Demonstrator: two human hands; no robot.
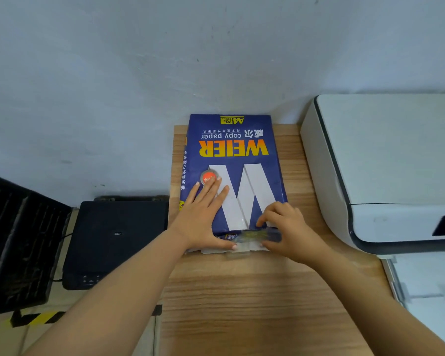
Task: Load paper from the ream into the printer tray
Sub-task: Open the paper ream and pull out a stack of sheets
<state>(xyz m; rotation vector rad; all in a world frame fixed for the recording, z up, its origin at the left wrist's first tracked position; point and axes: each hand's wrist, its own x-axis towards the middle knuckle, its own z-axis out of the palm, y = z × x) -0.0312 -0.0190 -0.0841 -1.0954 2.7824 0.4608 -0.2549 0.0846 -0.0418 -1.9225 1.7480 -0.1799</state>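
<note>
A blue ream of copy paper with orange lettering lies flat on the wooden table, its far end against the wall. My left hand lies flat on the ream's near left part, thumb at the near edge. My right hand curls over the ream's near right corner, fingers pinching the torn wrapper flap at the near end. White paper shows at that opened end. The white printer stands to the right of the ream; part of its white tray shows below it.
A black printer sits lower at the left of the table, with a dark slatted object beyond it. Yellow and black tape marks the floor. A grey wall stands behind the table.
</note>
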